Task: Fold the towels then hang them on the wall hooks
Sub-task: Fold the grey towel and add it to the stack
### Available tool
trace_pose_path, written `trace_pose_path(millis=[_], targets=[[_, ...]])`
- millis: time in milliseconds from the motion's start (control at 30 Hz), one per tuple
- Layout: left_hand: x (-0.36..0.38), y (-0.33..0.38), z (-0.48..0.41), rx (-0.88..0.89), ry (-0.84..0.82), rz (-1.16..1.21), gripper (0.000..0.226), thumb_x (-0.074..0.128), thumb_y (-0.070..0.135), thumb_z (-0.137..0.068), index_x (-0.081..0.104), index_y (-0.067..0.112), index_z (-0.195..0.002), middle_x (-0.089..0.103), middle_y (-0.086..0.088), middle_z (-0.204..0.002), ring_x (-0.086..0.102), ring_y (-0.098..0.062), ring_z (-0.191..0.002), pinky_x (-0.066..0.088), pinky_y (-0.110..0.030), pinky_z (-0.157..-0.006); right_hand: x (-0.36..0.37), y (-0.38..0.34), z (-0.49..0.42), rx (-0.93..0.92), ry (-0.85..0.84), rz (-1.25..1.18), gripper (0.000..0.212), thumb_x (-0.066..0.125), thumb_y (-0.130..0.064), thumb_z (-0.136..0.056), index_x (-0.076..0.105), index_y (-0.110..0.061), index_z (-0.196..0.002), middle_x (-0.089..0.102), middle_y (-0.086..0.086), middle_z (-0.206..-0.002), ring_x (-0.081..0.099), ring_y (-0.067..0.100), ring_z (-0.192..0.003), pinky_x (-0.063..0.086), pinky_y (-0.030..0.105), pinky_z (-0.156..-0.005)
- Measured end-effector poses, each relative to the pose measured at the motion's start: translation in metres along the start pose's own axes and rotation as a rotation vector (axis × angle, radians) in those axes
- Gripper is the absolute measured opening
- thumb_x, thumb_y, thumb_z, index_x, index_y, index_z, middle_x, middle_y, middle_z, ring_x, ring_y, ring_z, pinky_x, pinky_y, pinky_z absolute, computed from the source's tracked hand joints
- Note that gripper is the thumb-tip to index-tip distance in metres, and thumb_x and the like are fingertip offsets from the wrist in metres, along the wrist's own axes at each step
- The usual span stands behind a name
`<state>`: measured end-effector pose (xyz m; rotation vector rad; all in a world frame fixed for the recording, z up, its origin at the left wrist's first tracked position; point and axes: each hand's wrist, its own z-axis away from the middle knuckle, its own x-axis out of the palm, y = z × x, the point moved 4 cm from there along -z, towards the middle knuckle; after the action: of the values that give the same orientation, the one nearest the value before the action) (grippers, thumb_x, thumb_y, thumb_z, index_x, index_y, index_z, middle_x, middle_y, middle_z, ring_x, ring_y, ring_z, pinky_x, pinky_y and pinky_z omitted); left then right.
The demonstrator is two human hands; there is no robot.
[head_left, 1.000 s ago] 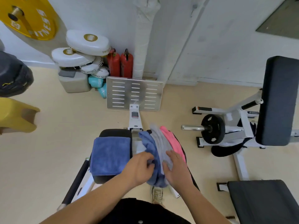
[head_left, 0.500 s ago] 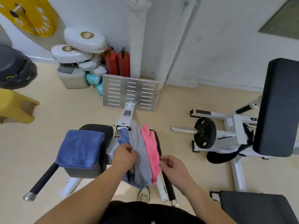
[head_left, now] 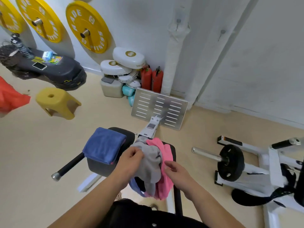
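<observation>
Head view: left hand (head_left: 130,160) pinches grey towel (head_left: 151,168); right hand (head_left: 176,171), loosely open at 3 o'clock, rests on pink towel (head_left: 166,150). Lift grey clear before aligning corners

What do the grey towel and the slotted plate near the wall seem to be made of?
The grey towel: soft matte cloth, probably microfibre; it droops and bunches in folds. The slotted plate: bare metal, perhaps aluminium; brushed silver sheen, rigid edges.
</observation>
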<state>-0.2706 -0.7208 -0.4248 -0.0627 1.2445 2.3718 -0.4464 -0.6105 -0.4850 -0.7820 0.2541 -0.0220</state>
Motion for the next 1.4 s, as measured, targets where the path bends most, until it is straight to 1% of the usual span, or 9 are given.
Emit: trace_pose_path(millis=[300, 433, 567, 700, 833, 933, 1100, 1267, 1400], targets=[[-0.044, 0.009, 0.014, -0.022, 0.179, 0.218, 0.014, 0.056, 0.029, -0.094, 0.064, 0.019, -0.089, 0.057, 0.004, -0.088, 0.050, -0.019, -0.083, 0.042, -0.035, -0.070, 0.013, 0.001, 0.000, -0.007, -0.058, 0.118, 0.040, 0.049, -0.027, -0.106, 0.052, -0.026, -0.146, 0.054, -0.008, -0.135, 0.050, 0.009, -0.123, 0.036, 0.022, -0.103], [-0.043, 0.002, 0.002, -0.018, 0.006, 0.114, 0.023, 0.057, 0.028, -0.097, 0.060, 0.005, -0.098, 0.053, -0.007, -0.086, 0.049, -0.021, -0.078, 0.041, -0.035, -0.069, 0.021, 0.003, -0.003, -0.009, 0.034, 0.145, 0.042, 0.048, -0.029, -0.105, 0.054, -0.021, -0.146, 0.057, -0.004, -0.139, 0.052, 0.016, -0.131, 0.039, 0.029, -0.110], [-0.007, -0.034, -0.002, 0.016, -0.129, -0.136, 0.011, 0.060, 0.026, -0.091, 0.059, 0.021, -0.081, 0.057, 0.007, -0.078, 0.051, -0.014, -0.075, 0.044, -0.027, -0.067, 0.023, -0.005, -0.005, -0.029, 0.160, 0.040, 0.033, 0.045, -0.036, -0.106, 0.068, -0.012, -0.102, 0.068, -0.001, -0.098, 0.058, 0.019, -0.094, 0.049, 0.035, -0.087], [0.027, -0.058, 0.008, 0.084, -0.240, -0.150, 0.015, 0.064, 0.025, -0.096, 0.057, 0.016, -0.086, 0.056, 0.010, -0.074, 0.050, -0.007, -0.073, 0.043, -0.010, -0.065, 0.029, -0.015, -0.003, -0.014, 0.057, -0.115, 0.022, 0.056, -0.044, -0.102, 0.072, -0.029, -0.105, 0.072, -0.010, -0.095, 0.064, 0.008, -0.086, 0.055, 0.035, -0.085], [0.026, -0.048, 0.014, 0.121, -0.298, -0.093, 0.017, 0.069, 0.024, -0.091, 0.056, 0.015, -0.085, 0.064, -0.005, -0.087, 0.062, -0.013, -0.082, 0.052, -0.022, -0.071, 0.041, -0.028, -0.005, 0.021, -0.026, -0.171, 0.028, 0.066, -0.045, -0.096, 0.076, -0.018, -0.099, 0.075, -0.004, -0.080, 0.068, 0.014, -0.073, 0.056, 0.029, -0.066], [0.011, -0.042, 0.018, 0.111, -0.329, -0.023, 0.013, 0.069, 0.009, -0.088, 0.072, 0.021, -0.084, 0.073, 0.012, -0.106, 0.069, -0.006, -0.096, 0.058, -0.024, -0.083, 0.038, -0.037, -0.004, 0.006, 0.019, -0.230, 0.027, 0.073, -0.033, -0.093, 0.074, -0.008, -0.104, 0.080, 0.012, -0.095, 0.077, 0.031, -0.091, 0.062, 0.042, -0.077], [-0.031, -0.048, 0.002, -0.026, 0.036, 0.147, 0.012, 0.068, 0.010, -0.092, 0.071, 0.019, -0.099, 0.072, -0.007, -0.110, 0.072, -0.024, -0.094, 0.064, -0.048, -0.086, 0.021, -0.055, 0.017, -0.068, -0.022, -0.317, 0.019, 0.060, -0.014, -0.097, 0.076, -0.008, -0.106, 0.079, 0.013, -0.104, 0.075, 0.024, -0.097, 0.058, 0.035, -0.080], [-0.023, -0.015, 0.008, 0.290, -0.154, -0.073, 0.039, 0.072, 0.026, -0.092, 0.061, 0.038, -0.128, 0.066, 0.023, -0.123, 0.065, 0.005, -0.110, 0.057, -0.024, -0.093, -0.002, -0.074, 0.047, -0.229, -0.067, -0.215, 0.043, 0.062, -0.038, -0.082, 0.075, -0.005, -0.105, 0.070, 0.028, -0.114, 0.067, 0.025, -0.101, 0.052, 0.053, -0.095], [-0.013, 0.022, 0.024, 0.506, -0.156, -0.257, 0.016, 0.067, 0.018, -0.095, 0.078, 0.030, -0.100, 0.077, 0.011, -0.099, 0.069, -0.009, -0.097, 0.056, -0.030, -0.091, -0.029, -0.087, 0.072, -0.275, -0.009, -0.154, 0.045, 0.058, -0.046, -0.086, 0.078, -0.009, -0.103, 0.076, 0.016, -0.105, 0.069, 0.023, -0.097, 0.051, 0.040, -0.088]])
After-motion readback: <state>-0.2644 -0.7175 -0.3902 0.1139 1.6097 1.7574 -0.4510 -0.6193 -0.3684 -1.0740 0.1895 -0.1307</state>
